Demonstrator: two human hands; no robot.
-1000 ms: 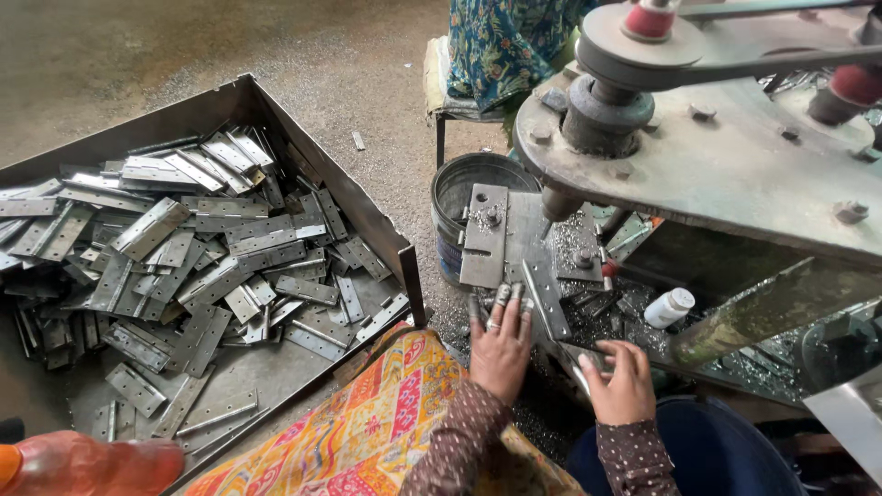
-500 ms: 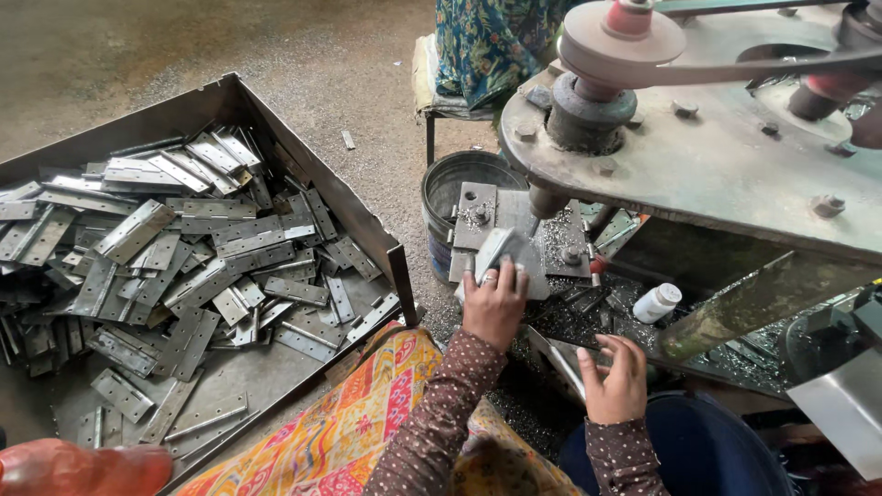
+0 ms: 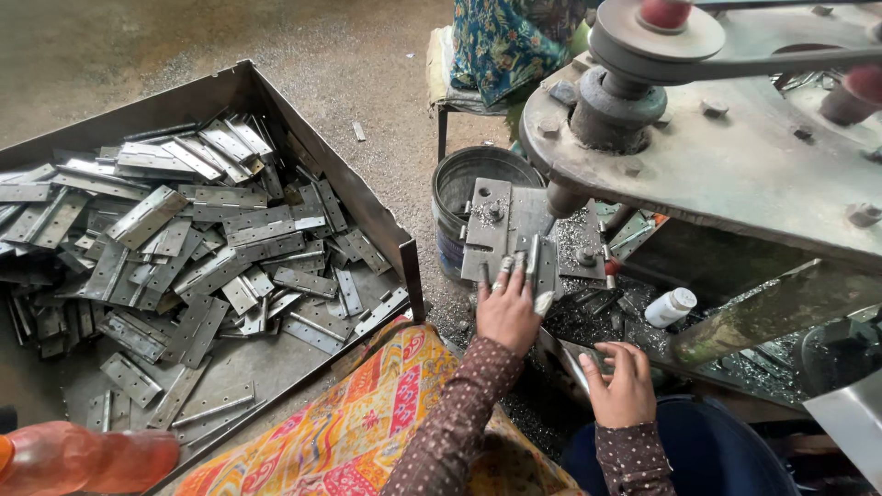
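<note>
My left hand (image 3: pixel 508 310) reaches onto the press bed (image 3: pixel 491 220) under the machine's ram. Its fingers lie along a grey metal hinge plate (image 3: pixel 536 259) and hold it down on the bed. My right hand (image 3: pixel 625 378) is lower and nearer to me, its fingers curled over another flat metal plate (image 3: pixel 571 360) at the machine's front edge. Both sleeves are brown with small dots. A patterned orange cloth (image 3: pixel 367 427) covers my lap.
A large open steel tray (image 3: pixel 367 207) on the left holds several loose hinge plates (image 3: pixel 175 248). A dark metal bucket (image 3: pixel 469 179) stands behind the press bed. The flywheel and machine top (image 3: pixel 726 138) overhang on the right. A small white bottle (image 3: pixel 669 306) and an orange bottle (image 3: pixel 87 459) lie nearby. Another person sits on a stool (image 3: pixel 441 83) behind.
My left hand has carried a hinge plate up from the machine's front and laid it on the press bed. My right hand has stayed low at the front edge.
</note>
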